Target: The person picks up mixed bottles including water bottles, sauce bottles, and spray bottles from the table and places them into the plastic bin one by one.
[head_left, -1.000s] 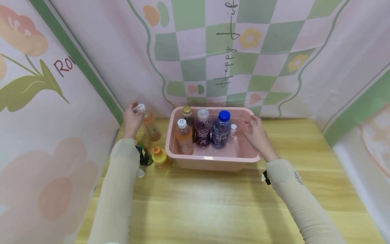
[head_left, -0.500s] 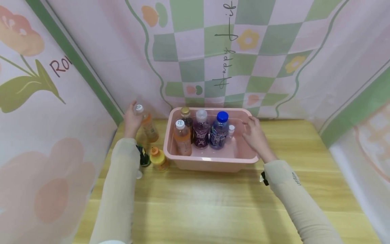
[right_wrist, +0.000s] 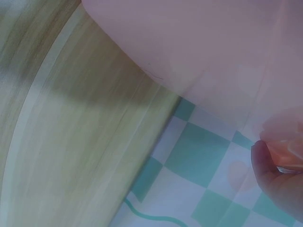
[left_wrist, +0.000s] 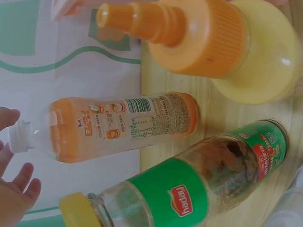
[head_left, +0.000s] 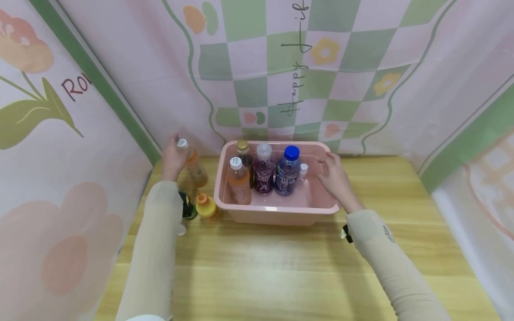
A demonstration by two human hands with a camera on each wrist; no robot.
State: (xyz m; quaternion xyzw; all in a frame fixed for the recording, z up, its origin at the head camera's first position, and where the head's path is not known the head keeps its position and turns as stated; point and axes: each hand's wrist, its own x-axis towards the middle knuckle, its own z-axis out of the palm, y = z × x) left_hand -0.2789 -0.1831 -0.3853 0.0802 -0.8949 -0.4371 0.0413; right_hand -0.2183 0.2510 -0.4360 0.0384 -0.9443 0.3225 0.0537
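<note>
My left hand (head_left: 174,160) is at the white cap of a bottle of orange drink (head_left: 196,169), which stands upright on the table. In the left wrist view, thumb and fingers pinch that cap from two sides. My right hand (head_left: 335,178) grips the right rim of a pink plastic tub (head_left: 277,216); only part of this hand (right_wrist: 279,184) shows in the right wrist view. Standing in the tub are another orange drink bottle (head_left: 239,185), a gold-capped dark bottle (head_left: 244,156), a purple drink bottle (head_left: 263,176), a blue-capped bottle (head_left: 287,174) and a small white-capped bottle (head_left: 303,174).
Between left forearm and tub stands a yellow squeeze bottle (head_left: 209,209) with an orange nozzle. Beside it is a green-labelled glass bottle (left_wrist: 175,189) with a yellow cap. A clear object (head_left: 181,229) is partly hidden by the sleeve. Printed cloth (head_left: 257,80) hangs behind the table.
The whole view shifts slightly as the head moves. Both hands stay almost where they were, the left at the orange drink bottle's cap and the right at the tub's rim.
</note>
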